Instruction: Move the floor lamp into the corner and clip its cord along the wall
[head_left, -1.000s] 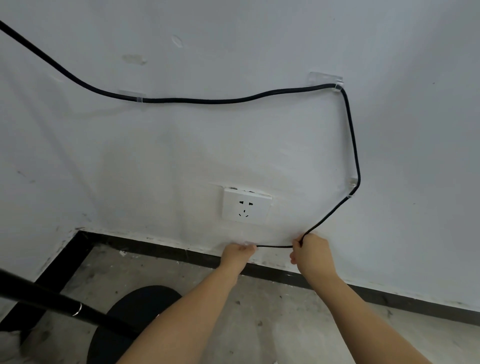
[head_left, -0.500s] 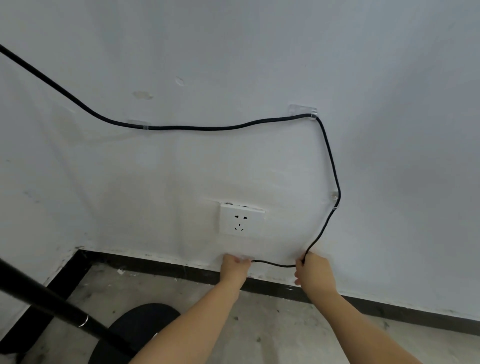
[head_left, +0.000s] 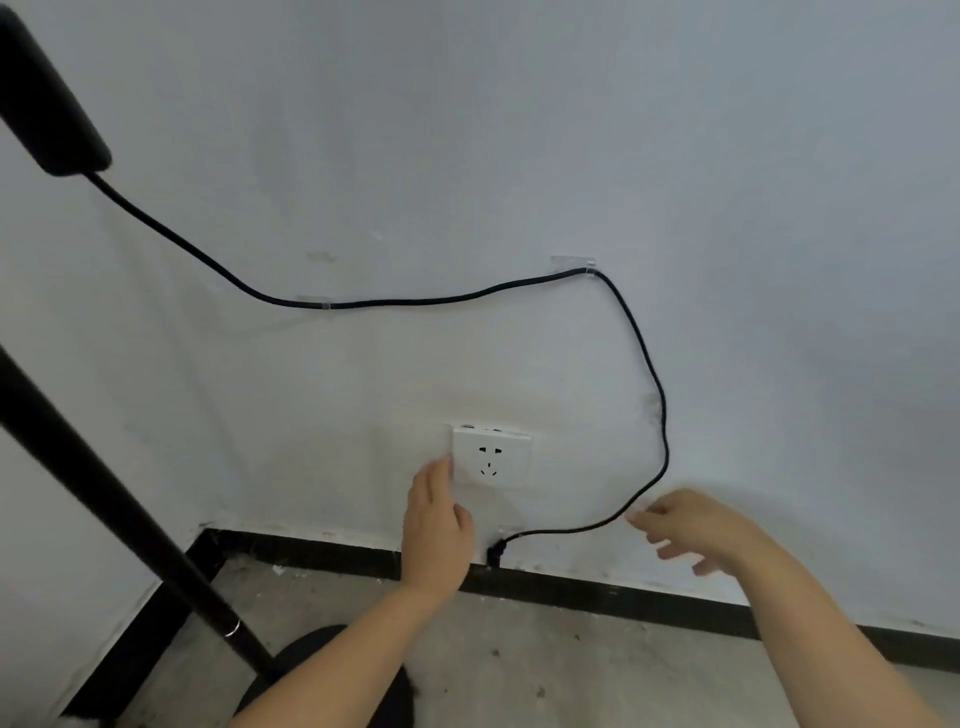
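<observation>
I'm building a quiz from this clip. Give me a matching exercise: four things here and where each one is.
Things:
1. wall socket
2. cord
3. lamp pole
4. skirting

Places:
A. leaning across the left side
B. along the foot of the wall
C. looped across the wall through clear clips
D. just right of the left hand

Pairs: 1-D, 2-C, 3-A, 4-B

So the wall (head_left: 519, 130) is plain white with a few scuffs and a small patch mark toward the upper left. Low down near the middle there's a white socket plate (head_left: 492, 455), nothing plugged into it. A black skirting strip (head_left: 597, 590) runs along the bottom of the wall and turns the corner on the left. The floor (head_left: 545, 670) is bare grey concrete, kinda dusty and speckled.
</observation>
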